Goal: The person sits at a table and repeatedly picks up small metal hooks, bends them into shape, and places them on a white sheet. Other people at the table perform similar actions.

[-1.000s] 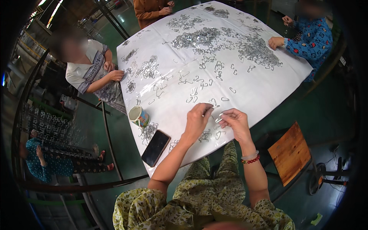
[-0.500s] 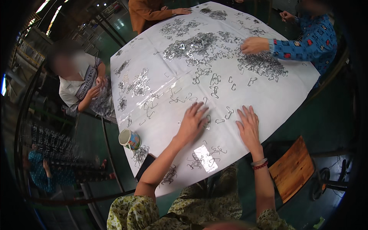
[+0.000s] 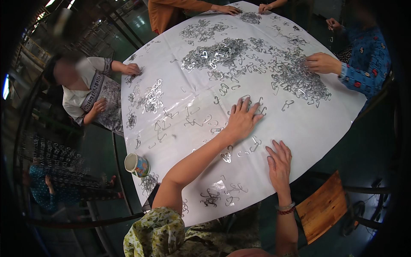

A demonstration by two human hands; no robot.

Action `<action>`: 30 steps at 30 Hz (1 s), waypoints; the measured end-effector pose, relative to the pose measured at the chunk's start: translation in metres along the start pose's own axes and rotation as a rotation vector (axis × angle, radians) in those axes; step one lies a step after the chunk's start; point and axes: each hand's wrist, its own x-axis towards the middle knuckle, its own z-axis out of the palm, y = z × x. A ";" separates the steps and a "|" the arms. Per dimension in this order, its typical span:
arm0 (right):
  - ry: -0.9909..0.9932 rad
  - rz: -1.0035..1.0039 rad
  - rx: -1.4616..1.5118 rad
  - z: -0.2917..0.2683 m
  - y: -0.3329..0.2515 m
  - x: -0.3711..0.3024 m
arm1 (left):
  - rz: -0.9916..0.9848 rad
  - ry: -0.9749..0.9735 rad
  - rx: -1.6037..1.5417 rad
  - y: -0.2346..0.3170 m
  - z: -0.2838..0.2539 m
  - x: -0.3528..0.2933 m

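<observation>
My left hand (image 3: 243, 119) reaches out over the white sheet (image 3: 308, 132) on the table, fingers spread, their tips at a few small bent metal hooks (image 3: 262, 107). Whether it touches them is hard to tell. My right hand (image 3: 279, 165) rests on the sheet nearer to me, fingers loosely extended, nothing in it. Between the hands and my body lie loose hooks (image 3: 255, 144), and a small group of hooks (image 3: 210, 198) sits close to the near edge. Beyond my left hand spreads a large heap of hooks (image 3: 218, 52).
A patterned cup (image 3: 139, 166) stands at the left edge, beside a hook pile (image 3: 149, 183) and a dark phone (image 3: 150, 198) partly behind my arm. Co-workers' hands work at the right heap (image 3: 299, 81), left edge and far edge. A wooden stool (image 3: 321, 210) stands at right.
My left hand has moved farther out and to the right across the sheet. My right hand has drawn nearer to me. The left co-worker's hand now reaches onto the table.
</observation>
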 end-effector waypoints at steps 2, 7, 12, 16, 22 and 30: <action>0.024 0.013 0.055 0.000 -0.001 0.001 | 0.006 0.163 -0.148 -0.030 -0.015 0.016; 0.057 0.008 0.150 0.004 0.004 0.000 | -0.114 0.442 0.238 -0.161 -0.014 0.088; 0.057 0.027 0.071 0.005 0.004 -0.005 | 0.046 0.112 0.297 -0.206 -0.021 0.115; 0.081 0.044 0.159 0.008 0.006 -0.003 | 0.059 0.004 0.138 -0.174 -0.070 0.067; 0.091 0.019 0.053 0.010 0.012 -0.003 | -0.207 -0.319 -0.188 -0.073 -0.156 -0.030; 0.177 -0.099 -0.021 0.022 0.030 0.001 | -0.419 -0.195 -1.052 -0.053 -0.137 -0.093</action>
